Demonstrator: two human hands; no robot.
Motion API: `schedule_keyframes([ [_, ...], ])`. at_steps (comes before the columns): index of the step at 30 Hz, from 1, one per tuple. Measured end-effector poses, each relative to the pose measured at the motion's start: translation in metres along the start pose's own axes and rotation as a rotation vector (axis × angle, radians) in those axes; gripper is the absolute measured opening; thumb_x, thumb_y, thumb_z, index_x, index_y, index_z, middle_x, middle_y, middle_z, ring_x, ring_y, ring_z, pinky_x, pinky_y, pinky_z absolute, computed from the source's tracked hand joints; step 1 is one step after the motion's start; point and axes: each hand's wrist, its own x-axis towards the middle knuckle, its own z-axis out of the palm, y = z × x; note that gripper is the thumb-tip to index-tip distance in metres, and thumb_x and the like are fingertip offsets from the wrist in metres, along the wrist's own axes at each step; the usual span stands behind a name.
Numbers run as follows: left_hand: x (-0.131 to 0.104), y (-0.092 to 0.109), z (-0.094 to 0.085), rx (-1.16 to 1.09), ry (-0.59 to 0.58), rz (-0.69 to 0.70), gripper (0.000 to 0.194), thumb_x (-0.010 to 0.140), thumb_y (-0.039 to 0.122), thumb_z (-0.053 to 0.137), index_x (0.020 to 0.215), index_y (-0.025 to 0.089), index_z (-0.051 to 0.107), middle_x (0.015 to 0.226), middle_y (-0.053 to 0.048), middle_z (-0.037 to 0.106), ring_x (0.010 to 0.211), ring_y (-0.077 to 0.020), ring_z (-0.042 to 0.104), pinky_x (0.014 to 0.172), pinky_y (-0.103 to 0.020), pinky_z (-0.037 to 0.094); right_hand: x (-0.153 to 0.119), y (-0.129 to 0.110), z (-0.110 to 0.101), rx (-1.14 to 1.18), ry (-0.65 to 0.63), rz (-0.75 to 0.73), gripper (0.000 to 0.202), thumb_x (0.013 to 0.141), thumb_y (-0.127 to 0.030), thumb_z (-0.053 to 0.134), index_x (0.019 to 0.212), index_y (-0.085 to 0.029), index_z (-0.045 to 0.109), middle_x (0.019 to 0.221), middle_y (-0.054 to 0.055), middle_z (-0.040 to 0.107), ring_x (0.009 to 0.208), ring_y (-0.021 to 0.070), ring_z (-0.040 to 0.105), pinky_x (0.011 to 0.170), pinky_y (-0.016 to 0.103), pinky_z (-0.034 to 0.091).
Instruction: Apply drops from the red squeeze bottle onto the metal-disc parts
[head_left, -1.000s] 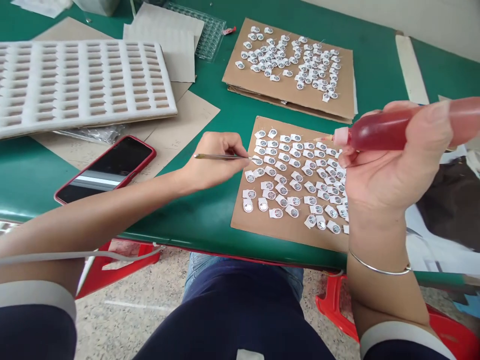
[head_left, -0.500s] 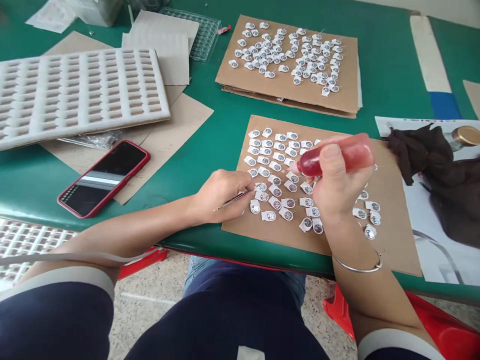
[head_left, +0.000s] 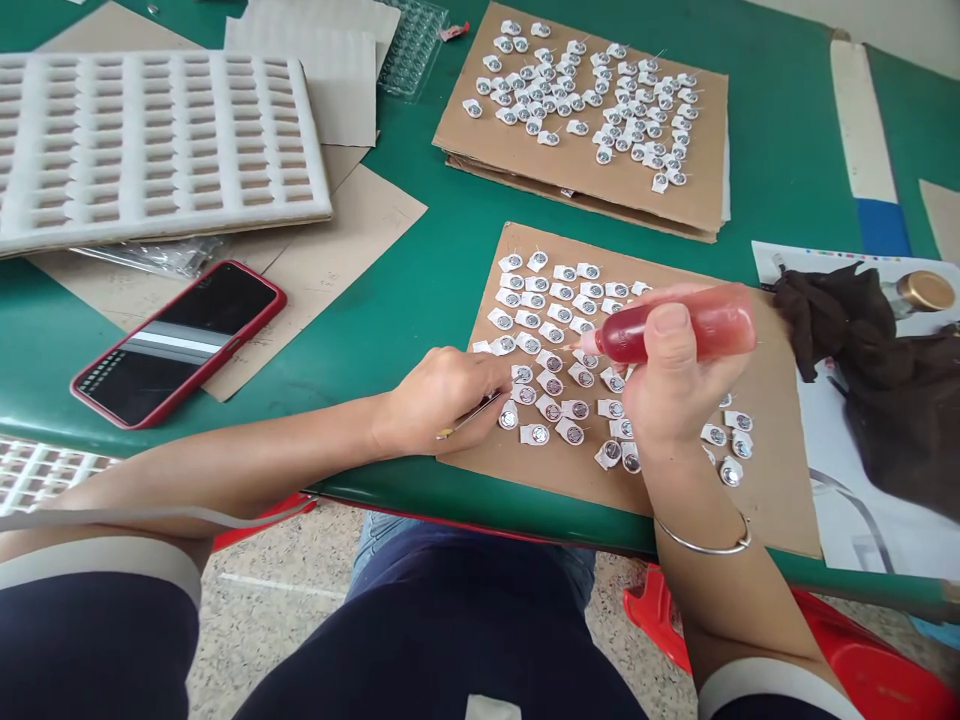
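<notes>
Left hand: fingers closed round a slim metal tool; hand at the left edge of the near cardboard sheet.
Right hand: wrapped round a red bottle, thumb on top; held over the middle of the same sheet.
Bottle axis: roughly parallel to the worktop's near edge, narrow nozzle pointing left.
Tool axis: slanted, from near left to far right, into the left fingers; working tip not clear.
Bearing: tabbed discs lie just right of the left hand, and left of the right hand beyond the nozzle; of the two hands, the left is nearer these.
Nozzle gap: tip just beside a disc; contact cannot be told.
Far stack: cardboard toward the worktop's far edge, also bearing discs.
Left side: phone near the worktop's near edge; white slotted tray beyond it.
Right side: dark cloth on white printed paper, gold-lidded jar beside it.
Count: bottle 1, tool 1, phone 1, slotted tray 1, jar 1, disc-bearing cardboard surfaces 2.
Disc count: dozens on each surface; overlap and the right hand prevent an exact figure.
</notes>
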Motion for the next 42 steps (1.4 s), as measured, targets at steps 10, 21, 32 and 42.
schedule_keyframes([
  [10, 0.003, 0.017, 0.0, 0.344, -0.099, 0.16, 0.015, 0.075, 0.006, 0.04, 0.068, 0.015, 0.049, 0.063, -0.003, 0.056, 0.049, -0.0119, 0.049, 0.041, -0.024, 0.037, -0.006, 0.001, 0.003, -0.078, -0.16, 0.081, 0.017, 0.076, -0.036, 0.065, 0.08, -0.021, 0.058, 0.066, -0.003, 0.058, 0.051, 0.0114, 0.062, 0.044, 0.026, 0.052],
  [21, -0.002, 0.026, 0.015, 0.652, -0.022, 0.335, 0.014, 0.081, 0.006, 0.039, 0.073, 0.013, 0.05, 0.067, -0.01, 0.062, 0.05, -0.0173, 0.056, 0.041, -0.027, 0.045, -0.015, 0.009, 0.007, -0.357, -0.304, 0.018, 0.022, 0.071, -0.039, 0.069, 0.076, -0.021, 0.059, 0.071, 0.0, 0.062, 0.063, 0.0132, 0.059, 0.062, 0.034, 0.052],
  [32, -0.002, 0.027, 0.013, 0.64, -0.011, 0.34, 0.015, 0.08, 0.004, 0.04, 0.072, 0.013, 0.049, 0.066, -0.009, 0.063, 0.047, -0.0167, 0.056, 0.04, -0.027, 0.045, -0.015, 0.009, 0.008, -0.381, -0.324, -0.013, 0.021, 0.071, -0.038, 0.069, 0.075, -0.019, 0.06, 0.072, 0.0, 0.062, 0.065, 0.013, 0.06, 0.06, 0.033, 0.051],
  [42, -0.002, 0.027, 0.013, 0.632, -0.01, 0.329, 0.018, 0.081, 0.004, 0.037, 0.072, 0.013, 0.05, 0.066, -0.009, 0.063, 0.048, -0.0173, 0.057, 0.039, -0.028, 0.045, -0.017, 0.012, 0.007, -0.382, -0.347, 0.034, 0.02, 0.074, -0.038, 0.067, 0.078, -0.02, 0.059, 0.073, -0.001, 0.062, 0.065, 0.0126, 0.06, 0.065, 0.034, 0.053],
])
